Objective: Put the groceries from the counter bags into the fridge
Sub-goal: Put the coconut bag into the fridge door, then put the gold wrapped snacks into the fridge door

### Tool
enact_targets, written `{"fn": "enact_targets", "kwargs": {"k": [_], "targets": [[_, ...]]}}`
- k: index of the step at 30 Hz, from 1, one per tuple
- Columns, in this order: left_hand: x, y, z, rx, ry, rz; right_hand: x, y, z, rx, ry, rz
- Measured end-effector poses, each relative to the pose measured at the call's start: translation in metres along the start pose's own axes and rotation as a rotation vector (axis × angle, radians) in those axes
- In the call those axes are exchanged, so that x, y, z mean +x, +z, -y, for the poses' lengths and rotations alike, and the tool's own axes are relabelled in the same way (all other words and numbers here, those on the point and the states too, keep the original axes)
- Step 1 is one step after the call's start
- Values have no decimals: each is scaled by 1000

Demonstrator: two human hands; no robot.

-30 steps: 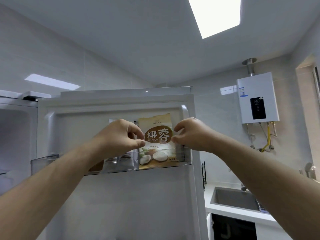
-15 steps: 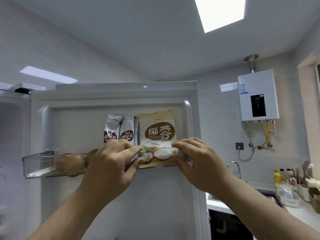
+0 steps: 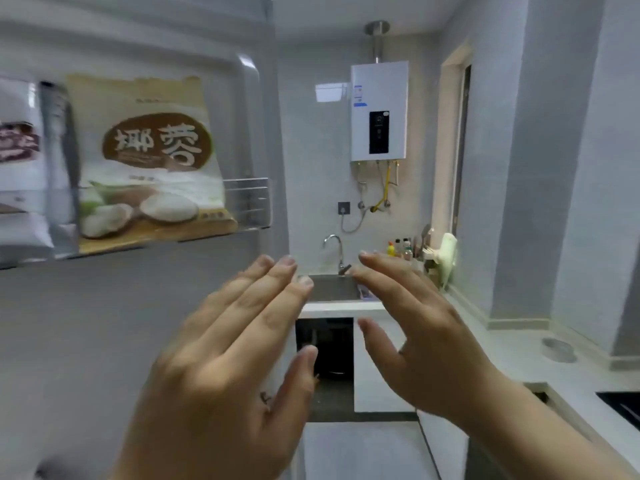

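Now coconut packet [image 3: 145, 161] stands upright in fridge door shelf [image 3: 247, 202], at 10 o'clock, dark-labelled pouch [image 3: 20, 161] just beside it. Left hand [image 3: 221, 358] and right hand [image 3: 415, 327] hover below at 6 o'clock, fingers straight and spread, holding nothing, touching nothing.

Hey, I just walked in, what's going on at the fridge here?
A person is stocking the fridge door. A beige coconut packet stands upright in the clear door shelf, beside silvery packets. The left hand and the right hand are both open, fingers spread, below the shelf and holding nothing.
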State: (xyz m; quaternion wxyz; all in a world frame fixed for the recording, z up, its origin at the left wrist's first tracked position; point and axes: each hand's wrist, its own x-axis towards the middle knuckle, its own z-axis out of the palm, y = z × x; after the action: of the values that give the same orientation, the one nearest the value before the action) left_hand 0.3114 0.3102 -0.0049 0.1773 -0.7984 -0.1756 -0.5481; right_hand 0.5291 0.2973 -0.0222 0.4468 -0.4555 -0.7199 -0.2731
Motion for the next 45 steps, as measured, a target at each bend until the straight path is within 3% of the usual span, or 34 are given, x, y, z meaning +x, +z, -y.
{"fn": "enact_targets", "kwargs": {"k": [4,8,11,21,30,45], "targets": [[-27,68,-22,-173,-106,119,-86,-46,-34,-250,238,149],[-39,136,-46,-170,-110,419,-159,-103,-62,-456,473,309],[-36,177,-82,-231,-87,546,-205,-153,-78,-572,595,376],[-7,298,-234,-405,30,697,-347,-312,-119,-682,1091,279],[10,368,-385,-620,54,761,-416,-412,-123,-750,1318,237],[15,490,-604,-1047,486,922,-488,-518,-94,-1136,1740,133]]}}
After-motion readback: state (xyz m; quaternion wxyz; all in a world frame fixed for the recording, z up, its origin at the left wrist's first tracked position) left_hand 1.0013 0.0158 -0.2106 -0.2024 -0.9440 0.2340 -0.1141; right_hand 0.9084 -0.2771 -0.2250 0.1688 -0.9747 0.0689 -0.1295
